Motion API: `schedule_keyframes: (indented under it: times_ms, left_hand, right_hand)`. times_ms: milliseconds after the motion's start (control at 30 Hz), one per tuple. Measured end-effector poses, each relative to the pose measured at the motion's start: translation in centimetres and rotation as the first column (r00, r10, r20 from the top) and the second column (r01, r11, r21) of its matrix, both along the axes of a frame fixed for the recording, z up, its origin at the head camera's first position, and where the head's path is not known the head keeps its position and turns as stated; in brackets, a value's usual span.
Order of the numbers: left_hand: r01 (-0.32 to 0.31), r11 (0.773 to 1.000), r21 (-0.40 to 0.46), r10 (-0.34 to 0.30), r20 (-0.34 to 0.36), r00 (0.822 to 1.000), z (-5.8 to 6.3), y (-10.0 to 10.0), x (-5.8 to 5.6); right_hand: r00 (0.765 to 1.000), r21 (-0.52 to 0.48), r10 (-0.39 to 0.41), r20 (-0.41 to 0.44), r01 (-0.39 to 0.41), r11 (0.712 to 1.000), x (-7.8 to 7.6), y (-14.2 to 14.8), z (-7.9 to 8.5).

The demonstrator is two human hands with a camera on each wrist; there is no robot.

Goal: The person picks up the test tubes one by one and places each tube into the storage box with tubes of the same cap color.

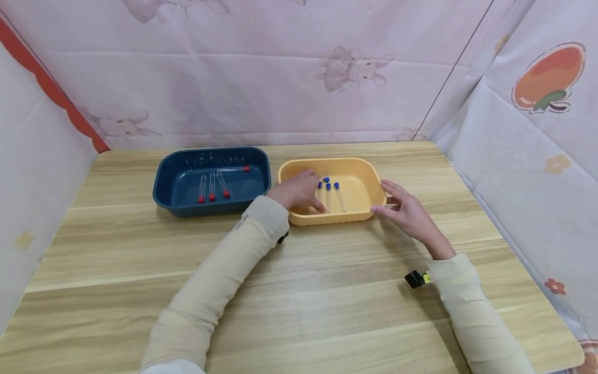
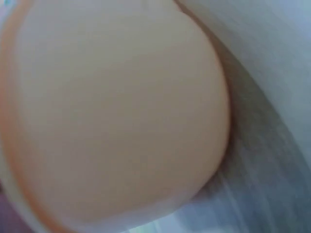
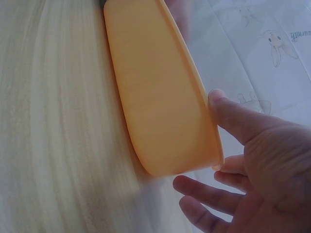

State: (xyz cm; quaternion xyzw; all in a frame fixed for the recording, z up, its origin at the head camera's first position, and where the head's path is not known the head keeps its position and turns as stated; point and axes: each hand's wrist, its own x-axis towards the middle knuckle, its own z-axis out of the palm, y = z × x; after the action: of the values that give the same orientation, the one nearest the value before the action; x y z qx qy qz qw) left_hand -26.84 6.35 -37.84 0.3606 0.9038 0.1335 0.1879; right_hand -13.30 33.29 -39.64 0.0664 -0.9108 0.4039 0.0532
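Observation:
My left hand (image 1: 301, 191) reaches over the left side of the yellow plastic basin (image 1: 362, 215), with thumb and fingers spread apart inside it. Beside these fingers lie several clear test tubes with blue caps (image 1: 336, 186), partly hidden by the hand. At the basin's right end, my right hand (image 1: 407, 212) holds the front corner between thumb and fingers. In the right wrist view the thumb (image 3: 218, 96) meets the basin's rim, while the lower fingers stand off the wall. The left wrist view is filled by the blurred basin wall (image 2: 126, 116).
Left of the yellow basin stands a dark blue basin (image 1: 210, 210) holding several tubes with red caps (image 1: 212, 197). Both are near the back edge of the wooden table (image 1: 299, 301). Printed cloth walls (image 1: 261, 88) rise behind and at the sides.

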Motion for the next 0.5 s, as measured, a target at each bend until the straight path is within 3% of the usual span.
schedule_keyframes:
  times_ms: [167,500]
  left_hand:
    - [-0.022,0.999,0.041,0.019,0.075,0.997,0.9,-0.5,0.3]
    - [-0.042,0.991,0.126,0.037,0.044,0.998,1.5,-1.9,0.4]
  right_hand:
    - [1.0,0.003,0.003,0.001,-0.003,1.0,0.0,-0.1,0.1]
    - [1.0,0.011,0.002,-0.002,-0.002,1.0,-0.1,-0.1,0.0]
